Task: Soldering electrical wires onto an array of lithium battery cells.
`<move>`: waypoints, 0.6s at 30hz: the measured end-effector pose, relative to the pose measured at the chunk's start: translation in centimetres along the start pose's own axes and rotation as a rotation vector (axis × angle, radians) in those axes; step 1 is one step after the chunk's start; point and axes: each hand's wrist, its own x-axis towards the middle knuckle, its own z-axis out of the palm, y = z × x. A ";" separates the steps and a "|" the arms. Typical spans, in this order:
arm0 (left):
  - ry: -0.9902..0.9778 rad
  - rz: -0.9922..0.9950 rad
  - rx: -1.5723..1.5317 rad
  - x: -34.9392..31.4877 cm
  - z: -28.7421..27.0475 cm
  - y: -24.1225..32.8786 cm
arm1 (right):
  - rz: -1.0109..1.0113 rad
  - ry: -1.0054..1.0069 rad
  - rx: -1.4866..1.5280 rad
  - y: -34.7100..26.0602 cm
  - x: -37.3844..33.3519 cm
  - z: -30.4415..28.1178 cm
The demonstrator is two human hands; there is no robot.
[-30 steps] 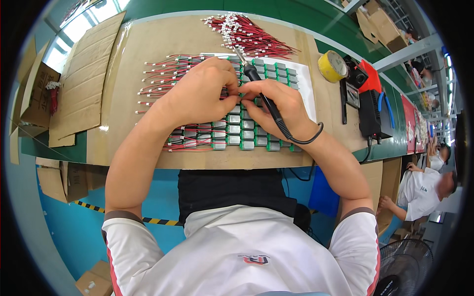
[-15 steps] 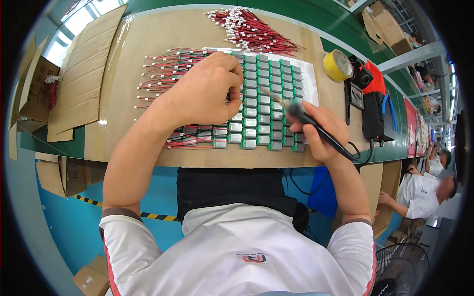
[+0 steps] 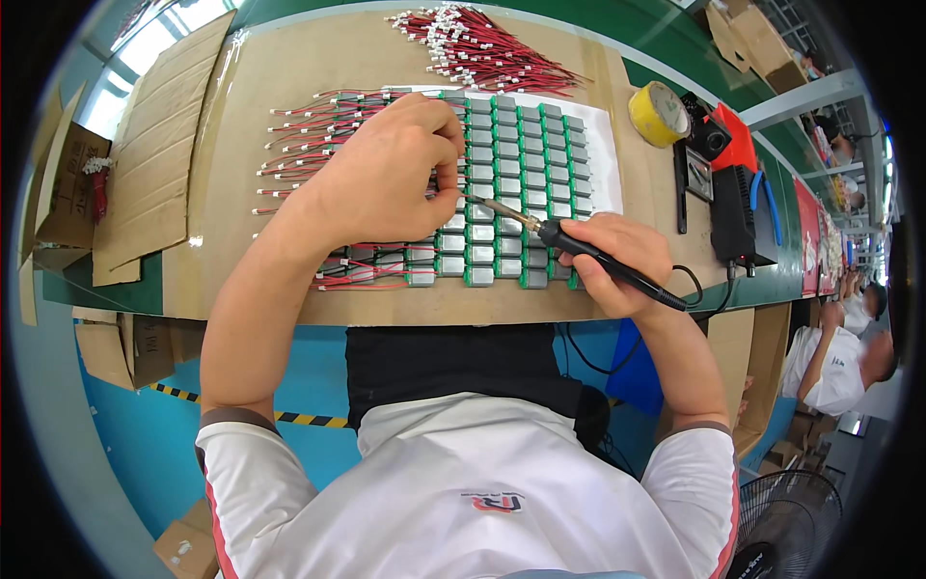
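Rows of small grey battery packs with green edges [image 3: 506, 183] lie on white paper [image 3: 604, 145] on the cardboard-covered bench. Red and black wire leads with white plugs [image 3: 289, 145] run out from the left-hand rows. Over these rows my left hand [image 3: 395, 169] is closed in a pinch, thumb against forefinger; what it pinches is too small and hidden to make out. My right hand [image 3: 622, 256] grips a black soldering iron [image 3: 608, 265] like a pen. The iron's metal tip points left and reaches the packs beside my left fingertips.
A heap of red wire leads [image 3: 482, 48] lies at the far side. To the right are a yellow tape roll [image 3: 660, 114], a black box [image 3: 738, 217] and blue-handled pliers [image 3: 765, 207]. Flat cardboard [image 3: 164, 145] is at left; the iron's cable [image 3: 696, 280] hangs by the front edge.
My right hand has brought the soldering iron's tip left and lower, close to my left fingertips. My left hand stays pinched over the packs; the whole view has shifted slightly.
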 end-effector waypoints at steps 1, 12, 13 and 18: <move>0.002 0.001 0.001 0.0 0.0 0.0 | -0.007 0.002 -0.003 0.1 0.0 0.0; 0.000 0.004 0.008 -0.1 0.2 0.0 | -0.043 -0.007 -0.030 0.2 -0.1 0.1; 0.003 0.007 0.011 0.0 0.2 -0.1 | -0.047 -0.011 -0.031 0.2 0.0 0.1; 0.010 0.022 0.023 0.1 0.1 0.0 | -0.058 -0.010 -0.040 0.1 0.2 -0.1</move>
